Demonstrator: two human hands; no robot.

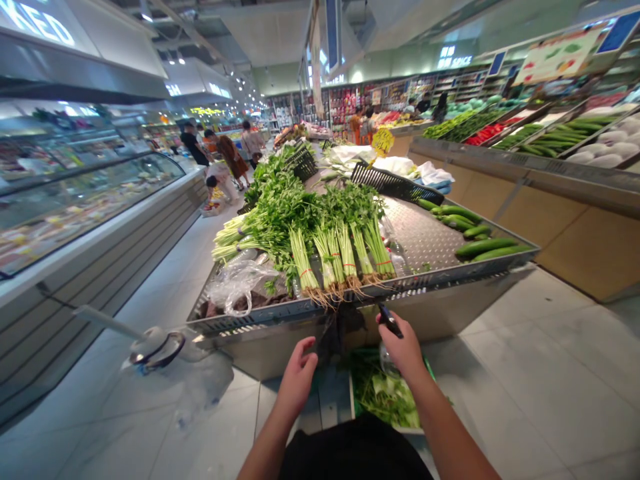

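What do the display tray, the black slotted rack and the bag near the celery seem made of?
The display tray looks like stainless steel: dimpled grey, shining under lights. The black rack seems moulded plastic, with thin ribs. The bag looks like thin clear plastic, crumpled.

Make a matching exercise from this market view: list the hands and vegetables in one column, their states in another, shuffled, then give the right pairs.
Column one:
1. Left hand
2. Right hand
3. Celery bunches
4. Cucumbers

Column two:
A. Dark green, lying on a perforated metal tray
B. Pinching a small black object
C. Open, below the tray's near edge
D. Tied with red bands

Right pairs: 1-C, 2-B, 3-D, 4-A.
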